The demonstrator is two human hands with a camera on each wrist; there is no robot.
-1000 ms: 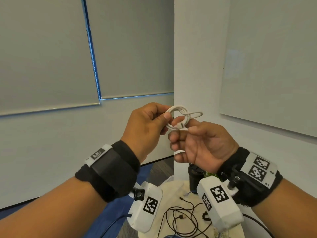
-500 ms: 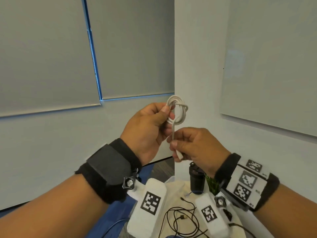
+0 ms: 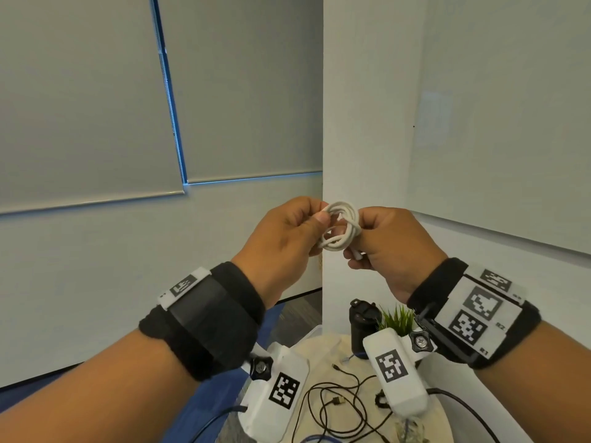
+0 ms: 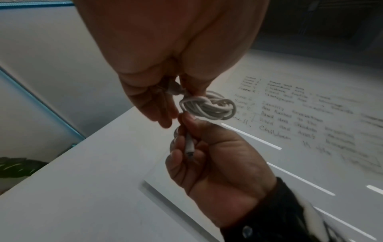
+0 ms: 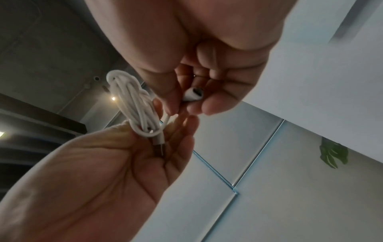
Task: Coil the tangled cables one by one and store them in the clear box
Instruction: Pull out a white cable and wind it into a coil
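Note:
I hold a white cable (image 3: 340,231), wound into a small coil with a turn wrapped round it, at chest height in front of a wall corner. My left hand (image 3: 315,215) pinches the coil's left side between thumb and fingers; one plug (image 5: 159,147) lies across its fingers. My right hand (image 3: 364,238) is close against the coil's right side and grips the other white plug end (image 4: 189,145) in curled fingers. Loose black cables (image 3: 335,407) lie tangled on the round table (image 3: 319,350) below my wrists. A clear box corner (image 3: 315,330) shows at the table's far left.
A black bottle (image 3: 363,321) and a small green plant (image 3: 398,319) stand at the back of the table. A blue cable (image 3: 315,439) shows at the table's near edge. A whiteboard (image 3: 511,123) hangs on the right wall, and blinds cover the windows on the left.
My right hand has risen from below the coil to its right side, keeping hold of the plug end. The loose tail is now drawn in against the coil, which sits slightly lower.

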